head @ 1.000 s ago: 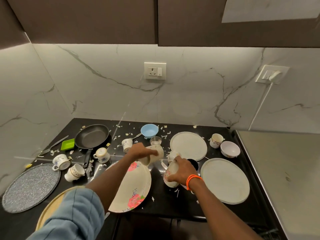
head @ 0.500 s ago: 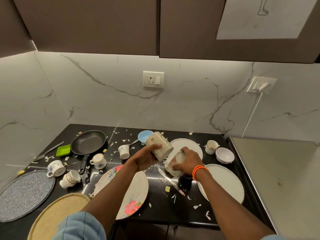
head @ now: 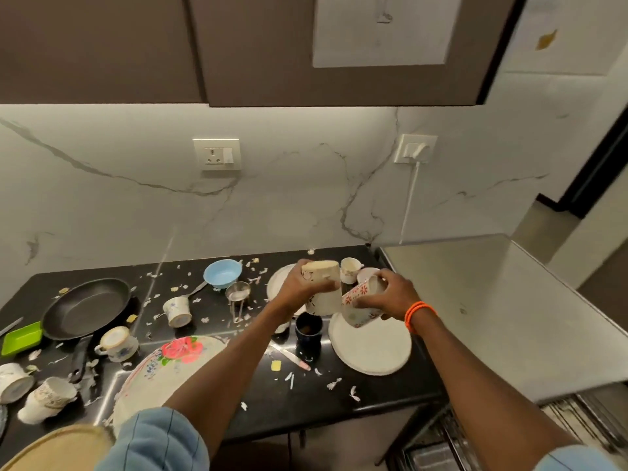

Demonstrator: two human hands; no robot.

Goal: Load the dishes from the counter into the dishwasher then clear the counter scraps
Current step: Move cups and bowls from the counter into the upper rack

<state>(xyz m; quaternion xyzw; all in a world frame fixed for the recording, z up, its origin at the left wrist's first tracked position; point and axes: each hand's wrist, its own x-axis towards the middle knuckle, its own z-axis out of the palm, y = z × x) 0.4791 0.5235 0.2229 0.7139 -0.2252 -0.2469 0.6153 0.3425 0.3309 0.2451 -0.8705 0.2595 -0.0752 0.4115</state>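
Holding a mug in each hand, the person stands over the black counter [head: 272,399] with both arms stretched out above it. The left hand [head: 299,288] has its fingers curled round a cream mug [head: 323,287] turned bottom-up, lifted clear of the worktop. The right hand [head: 390,297] wraps its fingers round a white mug with red flowers [head: 356,307], tipped on its side with its mouth toward the counter; an orange band [head: 418,314] sits on that wrist. The two mugs are just beside each other, perhaps touching, though the blur makes that hard to tell.

Directly under them stands a dark blue cup [head: 308,334], beside a round white plate [head: 370,348]. A knife [head: 292,358] lies near the cup among white scraps [head: 333,384] scattered over the surface. Nearer the person sits a large floral plate [head: 170,368]. Farther left are a black frying pan [head: 86,307], a green dish [head: 21,337] and several small teacups, one [head: 176,311] lying on its side. A light blue bowl [head: 222,273] rests near the marble wall. At the lower right, the dishwasher rack [head: 577,423] shows below the counter's edge.
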